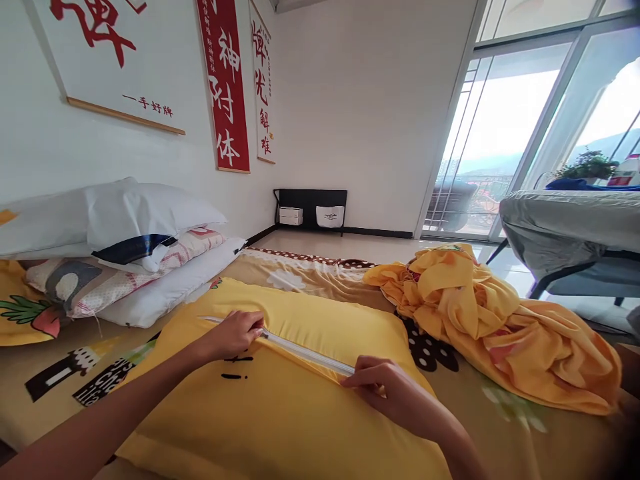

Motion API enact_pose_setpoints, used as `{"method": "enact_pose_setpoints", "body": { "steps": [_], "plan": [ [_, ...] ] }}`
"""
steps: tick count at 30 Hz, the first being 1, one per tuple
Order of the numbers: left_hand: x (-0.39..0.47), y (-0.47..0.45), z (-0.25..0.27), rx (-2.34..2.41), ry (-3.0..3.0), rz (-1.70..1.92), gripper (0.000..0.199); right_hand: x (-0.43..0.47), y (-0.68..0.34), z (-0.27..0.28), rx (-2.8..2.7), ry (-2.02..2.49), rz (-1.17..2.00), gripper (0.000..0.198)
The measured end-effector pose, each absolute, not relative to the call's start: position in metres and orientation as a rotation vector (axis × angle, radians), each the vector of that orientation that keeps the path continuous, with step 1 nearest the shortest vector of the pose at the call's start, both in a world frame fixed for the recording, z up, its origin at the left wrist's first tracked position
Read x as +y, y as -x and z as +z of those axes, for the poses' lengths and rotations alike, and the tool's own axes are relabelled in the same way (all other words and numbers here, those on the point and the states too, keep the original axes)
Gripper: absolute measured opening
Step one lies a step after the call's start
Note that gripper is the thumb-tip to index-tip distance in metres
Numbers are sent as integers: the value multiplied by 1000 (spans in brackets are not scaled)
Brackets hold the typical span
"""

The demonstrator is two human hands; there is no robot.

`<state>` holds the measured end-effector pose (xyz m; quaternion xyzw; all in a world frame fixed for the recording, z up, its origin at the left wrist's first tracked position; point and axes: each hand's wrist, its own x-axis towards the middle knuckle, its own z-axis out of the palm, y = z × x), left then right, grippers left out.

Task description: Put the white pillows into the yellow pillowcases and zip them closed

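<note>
A yellow pillow [310, 427] lies flat in front of me, with a white zipper [307, 355] running across its cover. My left hand [239, 333] is closed in a pinch at the zipper's left part, right by a small dark slider. Whether the fingers grip the slider itself or the cloth beside it is hidden. Farther right along the same seam, my right hand [380, 381] pinches the zipper's edge between thumb and fingers. The cloth between both hands is pulled fairly straight. Small black printed marks show on the cover below my left hand.
White and patterned pillows [150, 213] are stacked at the left. A crumpled orange cloth [480, 307] lies on the right of the printed bedsheet [500, 433]. Beyond stand a low black rack [310, 200] and, far right, a grey-covered table [575, 213] near glass doors [490, 133].
</note>
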<state>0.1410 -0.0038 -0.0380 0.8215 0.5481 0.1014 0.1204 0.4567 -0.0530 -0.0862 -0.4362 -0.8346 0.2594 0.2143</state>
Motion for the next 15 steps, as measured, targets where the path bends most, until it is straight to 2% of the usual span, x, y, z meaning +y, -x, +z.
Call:
{"method": "enact_pose_setpoints", "body": {
  "steps": [8,15],
  "plan": [
    [7,-76,-36,1724,-2329,314,19,-48,-457,-93,-2373,1274,753,33],
    [16,-19,-57,1731,-2338,349,17,-45,-449,-100,-2396,1327,672,32]
  ]
}}
